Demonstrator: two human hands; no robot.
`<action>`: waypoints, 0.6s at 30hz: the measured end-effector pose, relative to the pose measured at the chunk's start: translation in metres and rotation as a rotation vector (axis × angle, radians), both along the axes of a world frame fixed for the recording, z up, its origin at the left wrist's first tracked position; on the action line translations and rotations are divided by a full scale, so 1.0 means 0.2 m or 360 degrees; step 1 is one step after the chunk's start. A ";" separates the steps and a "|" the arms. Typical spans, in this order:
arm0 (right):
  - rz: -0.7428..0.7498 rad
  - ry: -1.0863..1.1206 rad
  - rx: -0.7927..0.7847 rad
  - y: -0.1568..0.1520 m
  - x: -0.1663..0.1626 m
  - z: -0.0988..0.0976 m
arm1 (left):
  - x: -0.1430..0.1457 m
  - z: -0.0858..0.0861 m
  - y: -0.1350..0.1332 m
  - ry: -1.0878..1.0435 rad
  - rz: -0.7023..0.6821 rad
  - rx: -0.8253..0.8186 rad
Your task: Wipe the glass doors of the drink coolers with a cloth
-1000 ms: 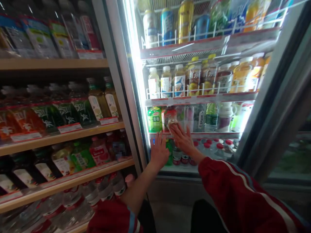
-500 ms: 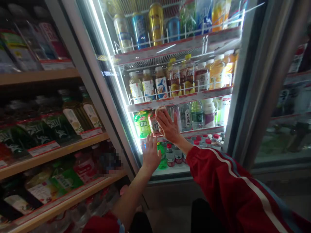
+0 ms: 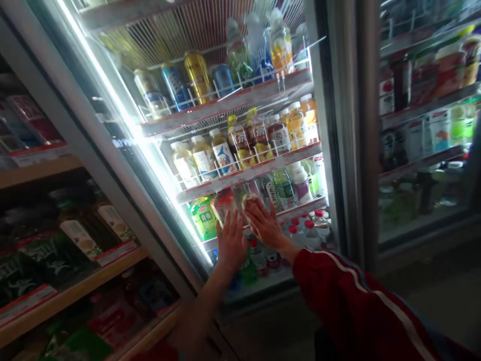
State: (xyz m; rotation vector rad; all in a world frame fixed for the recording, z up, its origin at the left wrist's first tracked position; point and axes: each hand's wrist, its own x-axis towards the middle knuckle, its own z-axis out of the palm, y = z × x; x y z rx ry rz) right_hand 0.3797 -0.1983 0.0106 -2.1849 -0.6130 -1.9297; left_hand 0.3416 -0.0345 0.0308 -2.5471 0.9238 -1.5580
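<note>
My left hand (image 3: 230, 243) lies flat and open on the glass door (image 3: 150, 165) of a lit drinks fridge, fingers pointing up. My right hand (image 3: 265, 223), in a red sleeve with a white stripe, is beside it and almost touching. It presses a small crumpled pale cloth (image 3: 250, 199) against the glass under its fingertips. Behind the glass, level with both hands, stand a green-labelled bottle (image 3: 203, 218) and a red-labelled bottle (image 3: 223, 203).
Wire shelves inside the fridge carry cans (image 3: 197, 75) on top and bottles below. The door's metal frame (image 3: 338, 150) separates it from a second, darker fridge (image 3: 421, 125) on the right. Open wooden shelves (image 3: 75, 286) with bottled drinks stand on the left.
My left hand has risen along the glass and now sits right beside my right hand. The right hand stays on the glass with the cloth. My view has swung to the right.
</note>
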 end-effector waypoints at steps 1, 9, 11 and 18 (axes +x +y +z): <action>0.0015 0.0011 -0.0059 0.00 0.00 0.00 | 0.02 0.00 -0.01 -0.0009 -0.0013 0.0027; -0.0210 0.0030 0.0277 -0.27 0.05 0.02 | 0.09 -0.02 -0.17 0.0087 -0.0060 0.0055; -0.0199 0.0052 0.0221 -0.28 0.04 0.00 | 0.10 -0.03 -0.23 0.0106 -0.0078 0.0030; -0.0255 0.0021 0.0123 -0.43 0.01 -0.06 | 0.10 -0.11 -0.35 0.0187 -0.0082 0.0041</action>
